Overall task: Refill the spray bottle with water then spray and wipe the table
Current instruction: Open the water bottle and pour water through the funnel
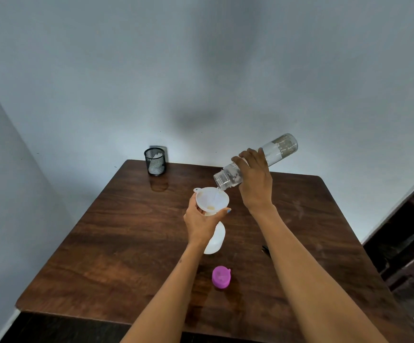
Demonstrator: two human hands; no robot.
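Dark wooden table (131, 243) in a pale-walled corner, mesh cup (155, 161) at back.

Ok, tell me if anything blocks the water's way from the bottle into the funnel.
Nothing visible does. The bottle mouth tilts just over the funnel rim, and the left hand grips the funnel from below, clear of its opening.
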